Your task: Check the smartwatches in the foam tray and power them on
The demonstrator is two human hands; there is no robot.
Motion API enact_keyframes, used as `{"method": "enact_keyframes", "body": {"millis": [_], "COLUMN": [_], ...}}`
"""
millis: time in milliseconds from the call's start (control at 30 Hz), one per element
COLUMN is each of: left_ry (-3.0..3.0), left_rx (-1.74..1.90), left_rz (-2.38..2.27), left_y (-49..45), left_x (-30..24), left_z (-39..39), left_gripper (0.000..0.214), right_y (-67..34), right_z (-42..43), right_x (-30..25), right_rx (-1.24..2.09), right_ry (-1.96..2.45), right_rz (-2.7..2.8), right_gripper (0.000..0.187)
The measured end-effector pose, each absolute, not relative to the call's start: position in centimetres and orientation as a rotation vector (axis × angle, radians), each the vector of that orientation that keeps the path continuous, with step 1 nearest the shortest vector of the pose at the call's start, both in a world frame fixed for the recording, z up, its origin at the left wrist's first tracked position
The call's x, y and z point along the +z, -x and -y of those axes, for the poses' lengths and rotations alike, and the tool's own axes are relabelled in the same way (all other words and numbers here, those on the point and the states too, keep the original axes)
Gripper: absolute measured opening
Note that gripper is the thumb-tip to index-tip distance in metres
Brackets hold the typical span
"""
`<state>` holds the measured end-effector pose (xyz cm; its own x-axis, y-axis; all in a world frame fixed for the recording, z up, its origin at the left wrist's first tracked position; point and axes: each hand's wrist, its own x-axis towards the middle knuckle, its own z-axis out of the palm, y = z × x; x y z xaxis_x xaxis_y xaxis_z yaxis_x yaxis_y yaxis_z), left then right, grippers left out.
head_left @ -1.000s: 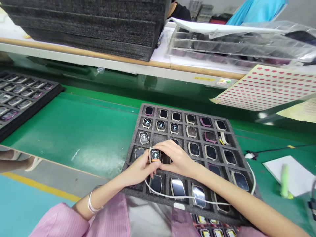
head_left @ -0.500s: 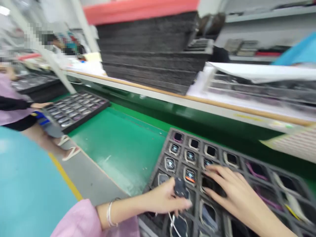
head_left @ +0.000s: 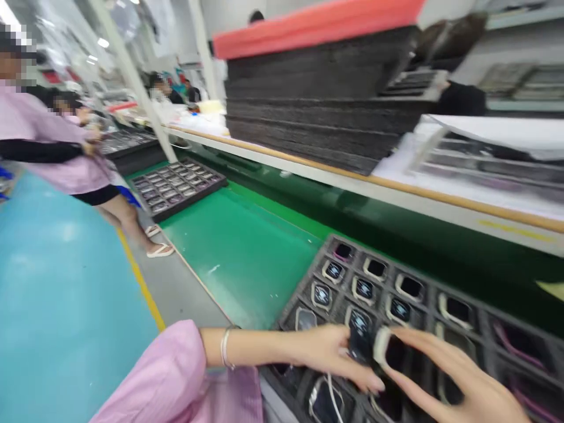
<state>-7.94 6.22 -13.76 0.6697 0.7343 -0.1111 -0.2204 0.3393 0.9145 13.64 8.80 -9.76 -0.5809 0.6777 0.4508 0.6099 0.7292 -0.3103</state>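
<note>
On the green belt [head_left: 247, 252], below the foam stack [head_left: 317, 117], sits the tray [head_left: 348, 278] of watches; a second tray [head_left: 176, 185] lies well apart up the line. Left hand [head_left: 324, 352] pinches a dark puck [head_left: 359, 343], cable [head_left: 331, 390] trailing over the front pockets; right hand [head_left: 445, 382] grips a cream watch [head_left: 388, 351] by the fingertips, other fingers spread, just above the tray. Puck and watch are touching or nearly so; blur hides which. Reads as mating puck to watch; next move needs them aligned and the cable slack.

The green belt [head_left: 247, 252] carries a near foam tray [head_left: 303, 289] of watches [head_left: 333, 270] and, well apart, a farther tray [head_left: 194, 200].
</note>
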Motion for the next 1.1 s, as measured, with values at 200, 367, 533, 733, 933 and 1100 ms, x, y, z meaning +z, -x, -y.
{"method": "enact_keyframes", "body": {"millis": [200, 367, 533, 733, 933, 1100], "left_ry": [-1.034, -0.972, -0.949, -0.936, -0.943, -0.944], "left_rx": [0.745, 0.722, 0.705, 0.69, 0.684, 0.677], "left_rz": [-0.616, -0.677, -0.683, -0.716, -0.706, -0.701], "left_y": [8.9, 8.4, 8.6, 8.9, 9.0, 9.1], "left_x": [-13.4, -13.3, -12.4, -11.8, -12.0, -12.1], "left_z": [-4.6, -4.0, -3.9, -4.0, -4.0, -4.0], "left_gripper": [0.05, 0.047, 0.045, 0.047, 0.046, 0.045], "right_y": [-10.0, -10.1, -9.9, -9.5, -9.4, -9.4], "right_z": [-5.4, -4.5, -4.1, -4.1, -4.0, -4.0], "right_x": [-9.0, -9.4, -9.9, -10.7, -10.8, -10.9], "right_rx": [0.352, 0.39, 0.368, 0.464, 0.544, 0.538], "right_ry": [0.955, 0.993, 0.946, 0.926, 0.918, 0.903], "right_rz": [2.514, 2.484, 2.465, 2.341, 2.307, 2.309], "right_gripper": [0.034, 0.035, 0.037, 0.036, 0.037, 0.038]}}
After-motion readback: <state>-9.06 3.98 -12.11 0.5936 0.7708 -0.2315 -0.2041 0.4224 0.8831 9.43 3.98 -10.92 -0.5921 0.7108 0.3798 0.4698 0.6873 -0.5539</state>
